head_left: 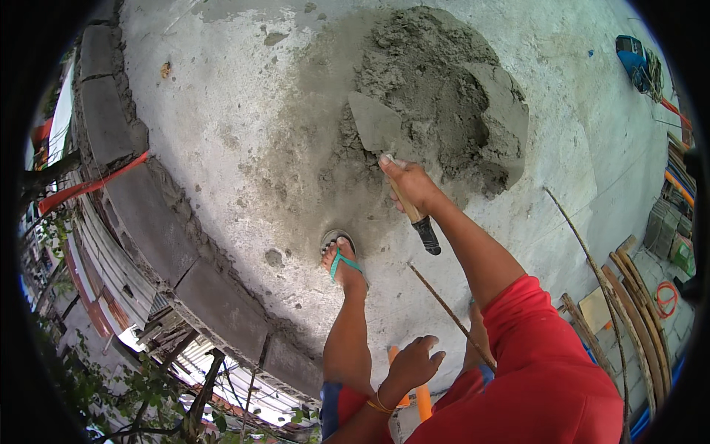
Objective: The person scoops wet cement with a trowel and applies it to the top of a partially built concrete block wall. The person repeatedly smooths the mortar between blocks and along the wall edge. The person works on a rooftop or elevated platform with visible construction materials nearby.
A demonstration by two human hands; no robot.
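My right hand [413, 183] is closed round the wooden handle of a trowel [376, 122], whose black end cap points back toward me. The flat blade points away from me and rests against the near left side of a grey heap of wet mortar [436, 81]. Some of the heap's right side looks smooth and cut, with a dark hollow beside it. Lower down, my left hand [411, 364] hangs near my thigh, fingers loosely apart and nothing visible in it. Behind it are orange pipe-like pieces [423, 403].
A low block wall [159, 222] edges the slab on the left, with a drop beyond and a red strip [92, 185] across it. Steel rods [451, 314] stick up near my legs. Wooden planks [636, 318] lie at right. A blue tool [631, 55] with cord sits far right.
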